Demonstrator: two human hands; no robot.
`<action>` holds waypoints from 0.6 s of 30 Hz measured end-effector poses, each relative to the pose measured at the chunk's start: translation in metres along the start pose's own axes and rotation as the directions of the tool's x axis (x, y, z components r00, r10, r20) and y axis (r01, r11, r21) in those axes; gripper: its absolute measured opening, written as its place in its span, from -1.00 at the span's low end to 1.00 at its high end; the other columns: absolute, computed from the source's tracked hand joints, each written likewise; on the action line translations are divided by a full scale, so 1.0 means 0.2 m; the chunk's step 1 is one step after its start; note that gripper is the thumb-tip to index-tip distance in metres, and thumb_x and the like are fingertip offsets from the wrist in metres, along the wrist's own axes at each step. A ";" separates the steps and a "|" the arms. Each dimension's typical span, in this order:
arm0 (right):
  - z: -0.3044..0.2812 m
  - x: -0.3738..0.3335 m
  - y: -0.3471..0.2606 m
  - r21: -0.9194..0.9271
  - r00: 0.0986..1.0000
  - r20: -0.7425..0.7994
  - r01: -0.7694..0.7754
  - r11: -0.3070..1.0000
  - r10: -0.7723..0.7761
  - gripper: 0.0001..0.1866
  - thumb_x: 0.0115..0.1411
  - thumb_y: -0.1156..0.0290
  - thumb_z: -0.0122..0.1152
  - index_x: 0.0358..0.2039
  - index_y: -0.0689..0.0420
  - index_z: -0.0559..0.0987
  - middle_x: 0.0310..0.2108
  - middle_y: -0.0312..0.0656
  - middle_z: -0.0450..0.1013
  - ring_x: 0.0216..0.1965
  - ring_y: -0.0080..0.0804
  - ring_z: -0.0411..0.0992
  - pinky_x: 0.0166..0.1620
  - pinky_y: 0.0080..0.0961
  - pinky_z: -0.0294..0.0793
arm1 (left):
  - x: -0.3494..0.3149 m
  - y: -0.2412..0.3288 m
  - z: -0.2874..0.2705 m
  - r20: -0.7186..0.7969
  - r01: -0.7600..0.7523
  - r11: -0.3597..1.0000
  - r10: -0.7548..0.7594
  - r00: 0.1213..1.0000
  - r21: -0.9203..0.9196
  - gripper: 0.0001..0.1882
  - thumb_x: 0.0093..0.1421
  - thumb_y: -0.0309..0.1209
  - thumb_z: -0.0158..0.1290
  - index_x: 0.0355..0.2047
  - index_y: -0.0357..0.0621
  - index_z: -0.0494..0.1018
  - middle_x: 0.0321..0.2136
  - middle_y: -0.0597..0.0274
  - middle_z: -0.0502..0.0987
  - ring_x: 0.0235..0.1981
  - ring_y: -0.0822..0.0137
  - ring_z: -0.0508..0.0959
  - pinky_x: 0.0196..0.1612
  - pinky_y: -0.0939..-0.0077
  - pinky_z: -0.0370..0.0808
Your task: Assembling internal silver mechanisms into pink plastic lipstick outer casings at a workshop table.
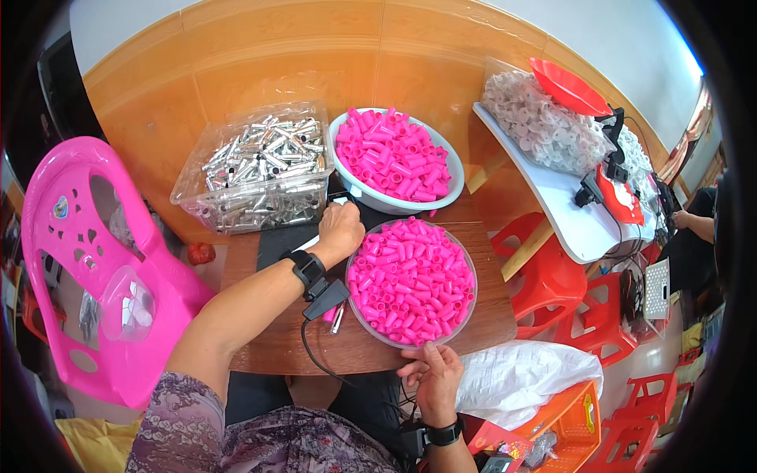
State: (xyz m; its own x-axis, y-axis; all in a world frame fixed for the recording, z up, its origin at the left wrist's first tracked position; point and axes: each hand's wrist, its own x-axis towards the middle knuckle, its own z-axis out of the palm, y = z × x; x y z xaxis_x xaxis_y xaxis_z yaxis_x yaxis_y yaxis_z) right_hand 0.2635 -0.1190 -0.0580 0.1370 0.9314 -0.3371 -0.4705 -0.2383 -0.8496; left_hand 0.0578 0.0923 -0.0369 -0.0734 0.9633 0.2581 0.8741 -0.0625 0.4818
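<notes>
My left hand (341, 229) reaches over a dark mat (276, 243) between the clear bin and the bowls. Its fingers are closed at a small white item (339, 200); what they grip is hidden. Below that wrist lie a silver tube (337, 320) and a pink piece (329, 315). My right hand (437, 380) is at the near rim of a round tray (471, 303) heaped with short pink sleeves (410, 280). Its fingers are loosely apart, with nothing visible in them. A pale blue basin (456, 169) behind the tray holds larger pink sleeves (394, 154).
A clear bin (185, 189) of silver tubes stands at the back left of the wooden table (303, 351). A pink chair (95, 189) is at left. On the right are a white table (564, 229) with bagged white parts, red stools (544, 276), an orange crate (579, 433) and another person.
</notes>
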 end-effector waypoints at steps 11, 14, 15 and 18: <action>-0.09 0.09 -0.07 -0.056 0.984 -0.128 0.114 0.992 -0.121 -0.83 0.19 0.44 0.10 -0.36 0.28 0.36 -0.56 0.06 0.52 -0.71 -0.36 0.46 -0.69 -0.66 0.31 | -0.16 -0.07 -0.22 -0.143 -0.218 0.933 0.183 0.973 -0.286 -0.45 -0.09 -0.50 0.10 0.00 -0.28 0.43 -0.10 -0.03 0.54 -0.28 0.08 0.59 -0.18 0.29 0.49; -0.12 0.12 -0.10 -0.072 0.985 -0.132 0.101 0.992 -0.110 -0.86 0.17 0.47 0.09 -0.37 0.28 0.37 -0.57 0.04 0.51 -0.72 -0.36 0.46 -0.70 -0.66 0.31 | -0.18 -0.10 -0.32 -0.061 -0.066 0.895 0.044 0.997 -0.441 -0.47 -0.07 -0.55 0.12 0.00 -0.28 0.44 -0.11 0.11 0.55 -0.36 0.39 0.55 -0.23 0.48 0.49; -0.10 0.13 -0.11 -0.062 0.981 -0.158 0.104 0.993 -0.112 -0.88 0.16 0.48 0.08 -0.40 0.27 0.38 -0.58 0.02 0.51 -0.73 -0.36 0.45 -0.72 -0.65 0.30 | -0.20 -0.12 -0.36 -0.083 -0.079 0.805 0.038 0.996 -0.588 -0.52 -0.06 -0.50 0.10 -0.06 -0.32 0.44 -0.14 -0.09 0.52 -0.10 0.03 0.52 -0.04 0.32 0.43; -0.14 0.16 -0.11 -0.115 0.974 -0.167 0.133 0.985 -0.151 -0.88 0.16 0.48 0.08 -0.42 0.27 0.40 -0.59 0.00 0.51 -0.73 -0.36 0.46 -0.73 -0.64 0.31 | -0.30 -0.19 -0.51 -0.042 -0.021 0.777 -0.007 0.999 -0.629 -0.50 0.01 -0.61 0.10 0.03 -0.33 0.40 -0.15 0.15 0.52 -0.33 0.49 0.50 -0.22 0.60 0.46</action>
State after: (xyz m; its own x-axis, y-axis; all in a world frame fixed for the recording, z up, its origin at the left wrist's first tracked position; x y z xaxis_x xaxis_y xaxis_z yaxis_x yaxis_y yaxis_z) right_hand 0.3035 -0.0911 -0.0614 0.3501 0.8975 -0.2683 -0.3453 -0.1426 -0.9276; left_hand -0.0196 0.0096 0.0137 -0.0995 0.9521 0.2893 0.3782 -0.2327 0.8960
